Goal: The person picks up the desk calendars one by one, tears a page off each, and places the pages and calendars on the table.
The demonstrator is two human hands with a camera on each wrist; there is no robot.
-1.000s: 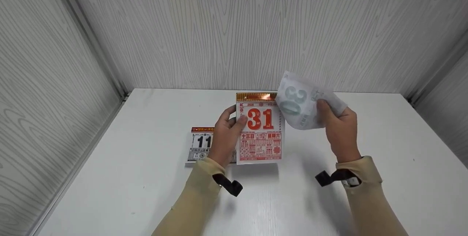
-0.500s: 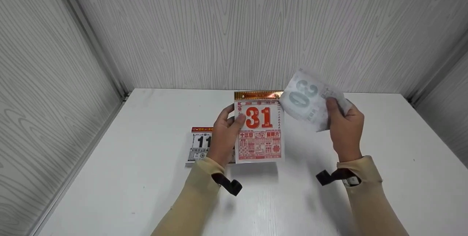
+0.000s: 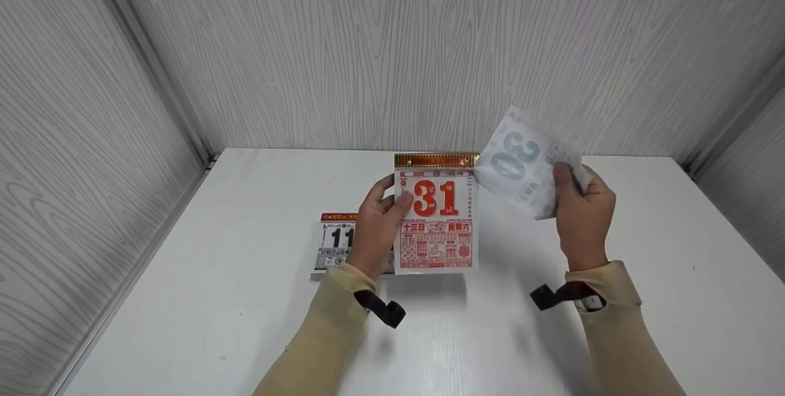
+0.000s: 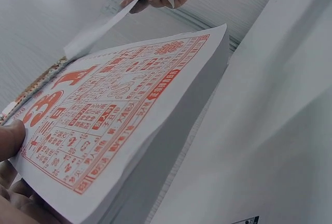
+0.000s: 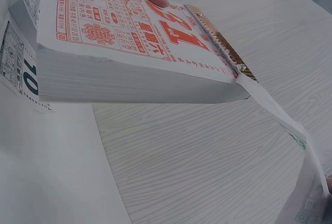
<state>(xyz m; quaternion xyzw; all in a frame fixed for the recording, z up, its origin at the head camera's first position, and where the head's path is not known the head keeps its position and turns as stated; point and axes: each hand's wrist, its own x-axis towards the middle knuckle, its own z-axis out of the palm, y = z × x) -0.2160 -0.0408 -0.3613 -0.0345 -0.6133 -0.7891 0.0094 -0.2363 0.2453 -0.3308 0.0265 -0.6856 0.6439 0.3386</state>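
Note:
My left hand [image 3: 377,224] grips a thick tear-off calendar [image 3: 435,246] by its left side, thumb on the front. It is tilted up above the table, its top page showing a red 31 under a gold binding strip [image 3: 429,161]. To the right, my right hand [image 3: 584,218] pinches a thin calendar page [image 3: 518,163] with a green 30 seen through its back. In the right wrist view the page [image 5: 275,105] stretches taut from the calendar's top right corner and still touches the binding there. Most of the right hand is outside that view.
Behind my left hand, a second calendar [image 3: 336,239] showing 11 lies on the white table [image 3: 245,322], partly hidden. A flat sheet with a 10 [image 5: 23,66] lies beside it in the right wrist view. Wood-grain panels [image 3: 392,53] enclose the back and sides.
My right hand has drawn the page right and slightly up, away from the calendar's face, uncovering the strip's right end. The left hand and calendar have barely shifted.

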